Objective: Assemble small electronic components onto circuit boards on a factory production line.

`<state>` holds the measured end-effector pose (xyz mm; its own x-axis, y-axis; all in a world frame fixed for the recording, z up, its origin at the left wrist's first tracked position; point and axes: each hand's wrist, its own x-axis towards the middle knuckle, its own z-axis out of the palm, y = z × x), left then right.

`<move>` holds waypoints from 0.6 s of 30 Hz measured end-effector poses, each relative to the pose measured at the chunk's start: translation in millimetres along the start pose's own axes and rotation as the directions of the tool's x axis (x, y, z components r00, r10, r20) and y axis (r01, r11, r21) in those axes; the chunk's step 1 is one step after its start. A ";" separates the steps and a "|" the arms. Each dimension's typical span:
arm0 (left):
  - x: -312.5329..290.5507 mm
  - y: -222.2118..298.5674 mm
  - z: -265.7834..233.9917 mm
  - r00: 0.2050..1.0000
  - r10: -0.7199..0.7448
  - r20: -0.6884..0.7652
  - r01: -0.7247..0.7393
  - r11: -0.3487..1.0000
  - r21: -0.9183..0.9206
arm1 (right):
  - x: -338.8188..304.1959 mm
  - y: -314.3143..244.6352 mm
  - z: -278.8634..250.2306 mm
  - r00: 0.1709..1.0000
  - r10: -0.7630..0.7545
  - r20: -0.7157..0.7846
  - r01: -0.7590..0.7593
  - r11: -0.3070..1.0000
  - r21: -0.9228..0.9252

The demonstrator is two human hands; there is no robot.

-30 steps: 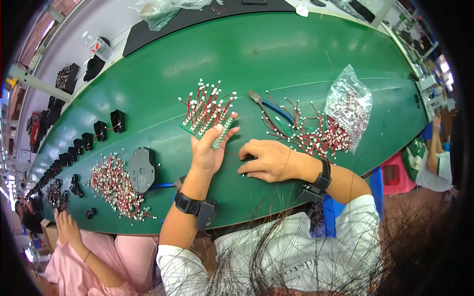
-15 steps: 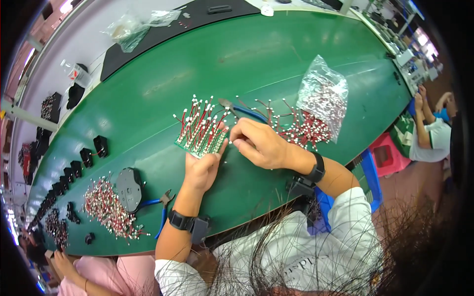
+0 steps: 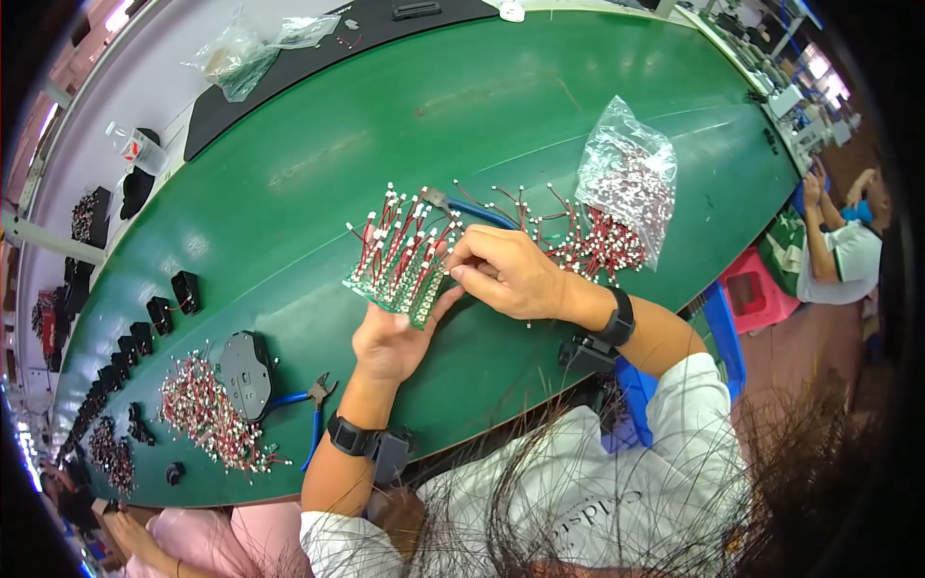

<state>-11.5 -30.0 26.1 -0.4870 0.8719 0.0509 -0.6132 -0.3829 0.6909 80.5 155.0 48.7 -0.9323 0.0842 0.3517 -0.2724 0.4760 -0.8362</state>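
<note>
My left hand (image 3: 393, 345) holds a green circuit board (image 3: 421, 313) from below, above the table. Rows of short red wires with white connectors (image 3: 393, 236) stand up from the board. My right hand (image 3: 511, 275) is at the board's right edge, thumb and forefinger pinched together; whatever is between them is too small to make out. Behind the hands lie blue-handled cutting pliers (image 3: 482, 214). To the right, a heap of red wires with white connectors (image 3: 609, 249) spills from a clear plastic bag (image 3: 626, 144).
At left lie a pile of wire pieces (image 3: 207, 409), a black oval plate-like part (image 3: 248, 376) and blue-handled pliers (image 3: 316, 409). A row of black housings (image 3: 185, 292) runs along the far left. A person in pink sits at lower left, another person at far right by a pink stool (image 3: 752, 294).
The board has turned and tilted in my left hand, showing more of its right edge. My right fingertips stay pinched near that edge. The head view has shifted slightly.
</note>
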 end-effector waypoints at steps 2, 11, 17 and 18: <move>2.2 -1.5 0.7 1.000 0.020 0.006 -0.020 0.999 -0.040 | -1.6 0.0 3.8 0.999 -0.036 -0.027 0.036 0.999 0.003; 1.6 -7.2 -8.5 1.000 0.000 -0.031 -0.004 0.993 -0.121 | -6.6 -5.7 3.3 0.993 -0.109 -0.041 0.107 0.993 -0.051; 5.4 -13.0 7.6 0.989 0.145 0.008 -0.145 0.989 -0.039 | -15.2 -19.1 20.3 0.995 -0.097 -0.017 0.097 0.995 0.036; 5.3 -13.4 13.6 0.985 0.161 -0.059 -0.161 0.987 0.007 | -13.9 -17.3 23.1 0.997 -0.068 -0.045 0.069 0.997 0.030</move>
<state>2.5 -16.2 26.9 -0.6155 0.7792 0.1186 -0.5227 -0.5161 0.6785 92.7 125.4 48.6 -0.8999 0.0914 0.4264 -0.3436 0.4538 -0.8222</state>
